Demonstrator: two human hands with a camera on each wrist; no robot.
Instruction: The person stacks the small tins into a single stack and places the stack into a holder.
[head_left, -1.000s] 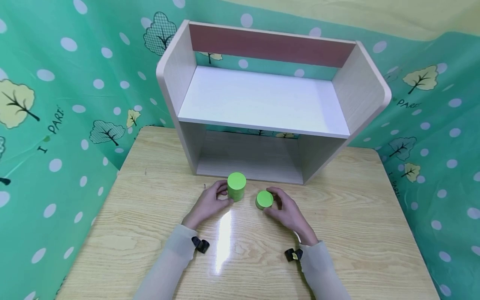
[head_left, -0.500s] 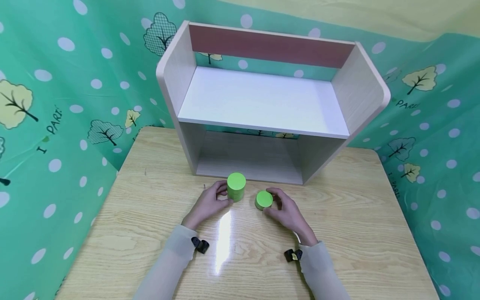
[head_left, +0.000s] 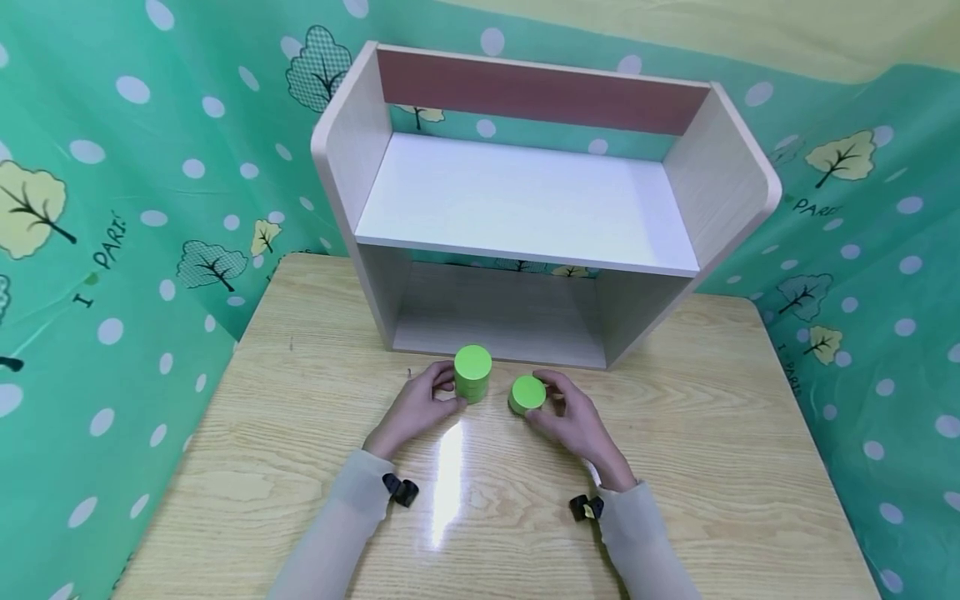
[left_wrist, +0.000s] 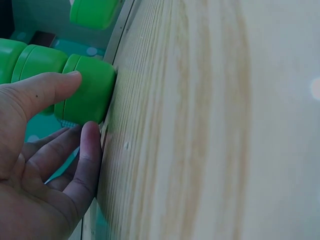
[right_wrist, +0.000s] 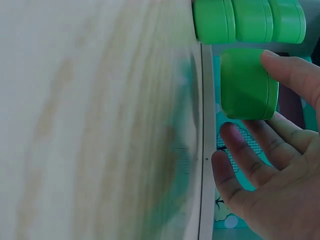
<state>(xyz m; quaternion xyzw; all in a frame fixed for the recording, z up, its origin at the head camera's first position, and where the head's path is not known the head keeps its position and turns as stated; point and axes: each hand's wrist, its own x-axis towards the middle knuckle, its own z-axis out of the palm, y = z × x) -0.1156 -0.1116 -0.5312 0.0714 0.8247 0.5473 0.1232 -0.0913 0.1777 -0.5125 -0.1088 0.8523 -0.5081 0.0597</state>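
A stack of three round green lidded tins (head_left: pixel 473 364) stands upright on the table in front of the shelf. My left hand (head_left: pixel 420 408) holds it from the left, the thumb on the lowest tin (left_wrist: pixel 93 97) and the fingers at its far side. To the right of the stack, my right hand (head_left: pixel 573 419) grips a single green tin (head_left: pixel 527 393) between thumb and fingers. In the right wrist view a narrow gap shows between this tin (right_wrist: pixel 244 85) and the tabletop, so it hangs just above the wood. The stacked tins (right_wrist: pixel 215 21) appear beyond it.
Behind the tins stands a two-tier wooden shelf (head_left: pixel 525 204) with a white middle board, its lower front edge close to the stack. The light wood table (head_left: pixel 300 400) spreads around both arms. Green patterned cloth (head_left: pixel 135 208) hangs along the back and sides.
My right hand has raised the single tin slightly and tilted its position a little toward the shelf. The left hand and the stack have stayed where they were.
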